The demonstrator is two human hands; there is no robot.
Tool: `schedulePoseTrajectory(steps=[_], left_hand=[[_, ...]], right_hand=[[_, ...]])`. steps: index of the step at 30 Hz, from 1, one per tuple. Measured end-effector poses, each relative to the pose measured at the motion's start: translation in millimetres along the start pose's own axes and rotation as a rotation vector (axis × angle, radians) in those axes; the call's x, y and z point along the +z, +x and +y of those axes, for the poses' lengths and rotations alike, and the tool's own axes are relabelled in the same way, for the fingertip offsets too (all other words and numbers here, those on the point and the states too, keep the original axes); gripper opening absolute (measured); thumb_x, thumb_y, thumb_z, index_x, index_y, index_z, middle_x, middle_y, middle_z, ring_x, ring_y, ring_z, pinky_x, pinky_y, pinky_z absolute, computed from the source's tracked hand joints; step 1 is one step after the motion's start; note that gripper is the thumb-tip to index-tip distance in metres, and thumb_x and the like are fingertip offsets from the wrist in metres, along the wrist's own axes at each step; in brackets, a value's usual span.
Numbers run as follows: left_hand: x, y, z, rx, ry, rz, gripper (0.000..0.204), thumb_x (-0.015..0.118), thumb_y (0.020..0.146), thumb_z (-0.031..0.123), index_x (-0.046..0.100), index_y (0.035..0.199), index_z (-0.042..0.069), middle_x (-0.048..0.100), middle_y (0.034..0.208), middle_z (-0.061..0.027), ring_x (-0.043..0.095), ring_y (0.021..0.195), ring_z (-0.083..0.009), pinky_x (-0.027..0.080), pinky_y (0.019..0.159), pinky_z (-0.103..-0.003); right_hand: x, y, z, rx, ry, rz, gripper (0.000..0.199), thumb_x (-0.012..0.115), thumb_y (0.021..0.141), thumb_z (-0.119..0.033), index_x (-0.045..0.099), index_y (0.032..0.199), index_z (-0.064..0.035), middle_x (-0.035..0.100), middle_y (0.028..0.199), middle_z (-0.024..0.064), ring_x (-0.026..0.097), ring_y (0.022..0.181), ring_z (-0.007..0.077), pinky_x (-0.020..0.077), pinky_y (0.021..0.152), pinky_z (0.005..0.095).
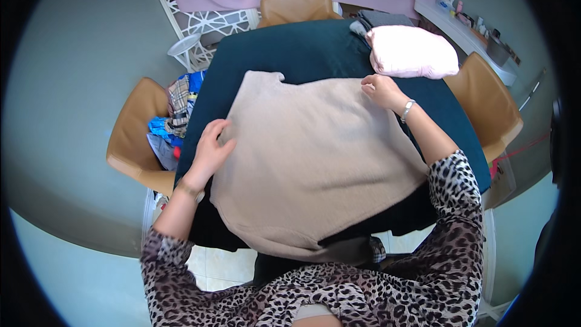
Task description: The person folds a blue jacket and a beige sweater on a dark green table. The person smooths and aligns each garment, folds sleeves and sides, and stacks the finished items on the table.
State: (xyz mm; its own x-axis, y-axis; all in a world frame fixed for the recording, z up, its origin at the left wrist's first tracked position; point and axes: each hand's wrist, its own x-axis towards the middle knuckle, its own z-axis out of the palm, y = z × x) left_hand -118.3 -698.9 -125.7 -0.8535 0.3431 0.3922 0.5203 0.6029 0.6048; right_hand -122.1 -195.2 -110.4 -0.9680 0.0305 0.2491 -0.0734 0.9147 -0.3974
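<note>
A beige knit sweater (315,157) lies spread over the table in front of me, its near edge drooping past the table's front. A small curved notch shows along its far edge, left of the middle. My left hand (210,152) is at the sweater's left edge, thumb and fingers apart, with nothing gripped. At the far right corner, my right hand (385,92) bends its fingers together on the sweater's edge; exactly how much cloth is between them is hard to see.
A dark teal cloth (284,48) covers the table. Beyond my right hand sits a pale pink bundle (414,51), with folded grey fabric (385,18) behind it. Tan chairs stand left (136,127), right (490,106) and at the far side (298,7). Colourful clothes (180,106) fill the left chair.
</note>
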Motion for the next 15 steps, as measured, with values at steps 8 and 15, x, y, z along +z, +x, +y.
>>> schedulePoseTrajectory(steps=[8, 15], left_hand=[[30, 70, -50, -0.557, -0.186, 0.054, 0.107, 0.096, 0.064, 0.041, 0.048, 0.147, -0.008, 0.065, 0.125, -0.0184, 0.065, 0.114, -0.0245, 0.054, 0.093, -0.034], [26, 68, -42, -0.53, -0.679, -0.026, 0.052, 0.086, 0.079, 0.004, 0.064, 0.125, -0.004, 0.074, 0.109, -0.0111, 0.071, 0.093, -0.016, 0.057, 0.084, -0.029]], right_hand=[[61, 110, -67, 0.044, 0.392, -0.106, 0.03, 0.068, 0.094, -0.025, 0.077, 0.107, 0.0004, 0.077, 0.097, 0.0134, 0.073, 0.091, 0.0237, 0.056, 0.085, 0.0363], [123, 188, -142, 0.293, 0.664, -0.433, 0.027, 0.066, 0.101, -0.022, 0.074, 0.115, -0.0012, 0.075, 0.105, 0.014, 0.072, 0.081, 0.0196, 0.0597, 0.072, 0.0308]])
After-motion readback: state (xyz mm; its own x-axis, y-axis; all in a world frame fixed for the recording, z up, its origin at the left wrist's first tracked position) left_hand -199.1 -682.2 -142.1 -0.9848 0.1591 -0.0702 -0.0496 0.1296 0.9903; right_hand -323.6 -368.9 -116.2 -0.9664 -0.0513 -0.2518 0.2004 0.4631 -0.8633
